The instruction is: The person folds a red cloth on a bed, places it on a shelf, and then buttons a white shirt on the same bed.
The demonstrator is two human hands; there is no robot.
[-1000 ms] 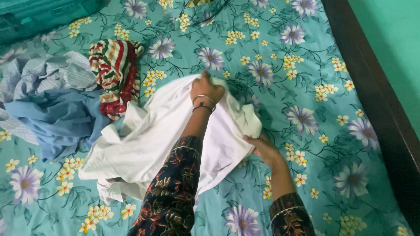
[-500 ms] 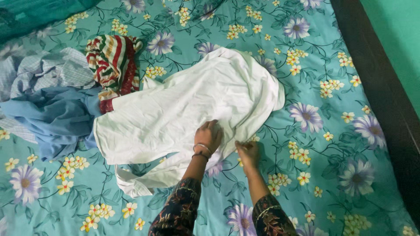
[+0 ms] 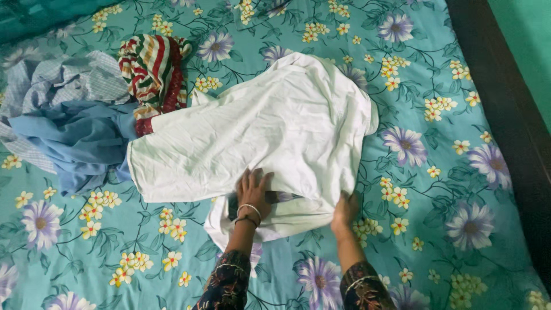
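A white garment [image 3: 270,129] lies spread on a teal bedsheet with purple and yellow flowers [image 3: 436,143]. My left hand [image 3: 252,192] rests flat with fingers apart on the garment's near edge; it wears two bangles at the wrist. At the garment's lower right corner, my right hand [image 3: 345,208] grips a fold of the white cloth. Both sleeves are dark with a floral print.
At the left lies a heap of clothes: a blue garment [image 3: 80,143], a pale checked shirt [image 3: 63,83] and a red, green and cream striped cloth [image 3: 152,74]. A dark wooden bed frame [image 3: 505,109] runs along the right, beside a green wall [image 3: 528,46].
The white garment went from bunched in both hands to spread flat. My hands came back to its near edge and moved apart, with the lower edge folded under.
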